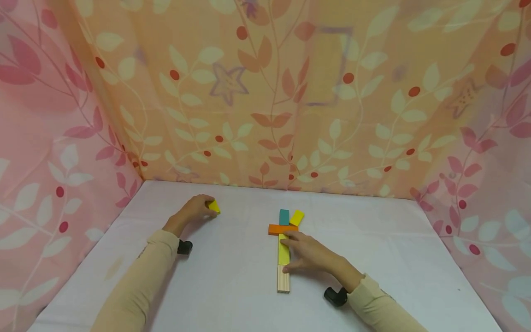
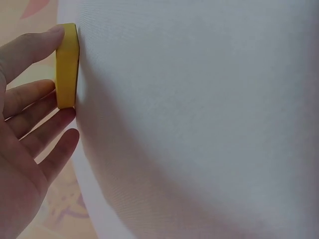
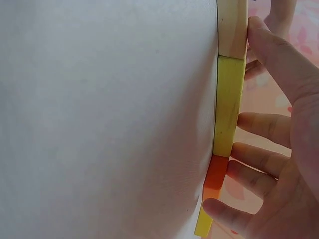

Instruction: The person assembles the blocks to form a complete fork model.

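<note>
On the left side of the table, my left hand (image 1: 194, 211) pinches a yellow block (image 1: 214, 207) between thumb and fingers. The left wrist view shows this yellow block (image 2: 67, 69) close against the white cloth, the other fingers spread below it. Farther right, a row of blocks lies flat: a plain wood block (image 1: 283, 282), a long yellow block (image 1: 283, 253), an orange block (image 1: 274, 229) set crosswise, and a teal block (image 1: 284, 217). A small yellow block (image 1: 297, 217) leans at an angle beside the teal one. My right hand (image 1: 312, 253) touches the row with outstretched fingers, its thumb at the wood block (image 3: 232, 30).
White cloth (image 1: 232, 281) covers the table. Patterned fabric walls (image 1: 265, 92) enclose the back and both sides. A black wrist device (image 1: 185, 247) sits under the left wrist, and another black device (image 1: 335, 296) under the right.
</note>
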Demonstrator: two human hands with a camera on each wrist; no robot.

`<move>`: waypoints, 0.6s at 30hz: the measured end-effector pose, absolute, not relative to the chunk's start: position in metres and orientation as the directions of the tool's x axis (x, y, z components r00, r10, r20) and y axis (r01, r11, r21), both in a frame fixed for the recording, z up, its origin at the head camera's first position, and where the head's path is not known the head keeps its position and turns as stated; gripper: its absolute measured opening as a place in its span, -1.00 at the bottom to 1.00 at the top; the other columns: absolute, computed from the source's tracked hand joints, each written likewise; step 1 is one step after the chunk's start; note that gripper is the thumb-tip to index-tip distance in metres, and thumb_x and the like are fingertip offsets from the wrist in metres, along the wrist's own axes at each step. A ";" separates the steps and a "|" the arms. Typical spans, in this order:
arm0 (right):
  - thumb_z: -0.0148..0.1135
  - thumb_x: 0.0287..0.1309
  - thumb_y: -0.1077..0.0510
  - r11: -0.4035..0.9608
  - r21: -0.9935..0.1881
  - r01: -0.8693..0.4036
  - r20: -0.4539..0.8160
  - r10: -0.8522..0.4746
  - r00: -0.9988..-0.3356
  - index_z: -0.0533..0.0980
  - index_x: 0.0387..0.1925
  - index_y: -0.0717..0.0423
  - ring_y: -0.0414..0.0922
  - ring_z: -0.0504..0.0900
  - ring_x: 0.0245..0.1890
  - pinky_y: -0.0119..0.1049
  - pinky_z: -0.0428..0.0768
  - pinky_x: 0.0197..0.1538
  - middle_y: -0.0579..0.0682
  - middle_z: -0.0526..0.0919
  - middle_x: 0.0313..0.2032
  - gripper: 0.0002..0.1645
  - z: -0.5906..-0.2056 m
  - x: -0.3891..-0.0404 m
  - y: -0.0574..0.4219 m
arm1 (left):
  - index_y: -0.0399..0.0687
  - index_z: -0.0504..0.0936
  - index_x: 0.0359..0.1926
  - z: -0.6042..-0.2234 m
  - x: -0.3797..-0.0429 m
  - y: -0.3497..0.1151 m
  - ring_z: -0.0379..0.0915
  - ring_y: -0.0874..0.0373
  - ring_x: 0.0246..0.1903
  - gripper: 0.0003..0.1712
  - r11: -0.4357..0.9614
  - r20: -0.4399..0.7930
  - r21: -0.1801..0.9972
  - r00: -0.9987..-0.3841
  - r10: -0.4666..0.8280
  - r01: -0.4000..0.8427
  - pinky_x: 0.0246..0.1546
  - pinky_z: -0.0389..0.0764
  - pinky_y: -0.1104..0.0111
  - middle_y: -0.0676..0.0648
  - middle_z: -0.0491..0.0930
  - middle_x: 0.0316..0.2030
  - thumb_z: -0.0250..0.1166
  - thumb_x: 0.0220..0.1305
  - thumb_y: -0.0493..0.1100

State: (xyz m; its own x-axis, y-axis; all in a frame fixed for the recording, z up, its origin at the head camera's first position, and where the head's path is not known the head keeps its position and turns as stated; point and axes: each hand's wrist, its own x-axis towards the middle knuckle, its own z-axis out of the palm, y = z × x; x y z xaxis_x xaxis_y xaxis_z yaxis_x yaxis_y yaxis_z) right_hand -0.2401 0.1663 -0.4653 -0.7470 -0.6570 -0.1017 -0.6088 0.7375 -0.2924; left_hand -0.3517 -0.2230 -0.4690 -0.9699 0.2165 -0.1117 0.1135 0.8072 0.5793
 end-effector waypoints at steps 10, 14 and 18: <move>0.36 -0.08 -0.42 0.738 -0.298 -0.605 -0.102 -0.655 -0.749 0.39 0.34 0.01 0.10 0.37 0.33 0.08 0.45 0.30 0.09 0.27 0.41 0.02 -0.464 -0.239 0.167 | -0.38 0.45 0.24 -0.469 -0.350 -0.220 0.42 -0.12 -0.02 -0.26 0.816 -0.099 0.567 -0.974 0.204 0.114 0.19 0.42 0.01 -0.36 0.50 0.16 0.44 0.08 -0.11; 0.36 -0.08 -0.43 0.740 -0.299 -0.602 -0.107 -0.653 -0.750 0.39 0.34 0.02 0.10 0.37 0.33 0.08 0.44 0.30 0.09 0.27 0.41 0.02 -0.463 -0.239 0.166 | -0.38 0.47 0.23 -0.469 -0.348 -0.216 0.42 -0.11 -0.04 -0.26 0.810 -0.076 0.571 -0.974 0.213 0.133 0.14 0.43 0.04 -0.36 0.51 0.15 0.44 0.06 -0.11; 0.37 -0.07 -0.41 0.747 -0.295 -0.596 -0.112 -0.647 -0.754 0.39 0.33 0.03 0.09 0.37 0.34 0.07 0.42 0.32 0.08 0.29 0.41 0.01 -0.462 -0.240 0.166 | -0.36 0.47 0.23 -0.468 -0.346 -0.211 0.42 -0.10 -0.03 -0.26 0.803 -0.072 0.582 -0.975 0.210 0.129 0.14 0.43 0.05 -0.34 0.51 0.16 0.44 0.07 -0.09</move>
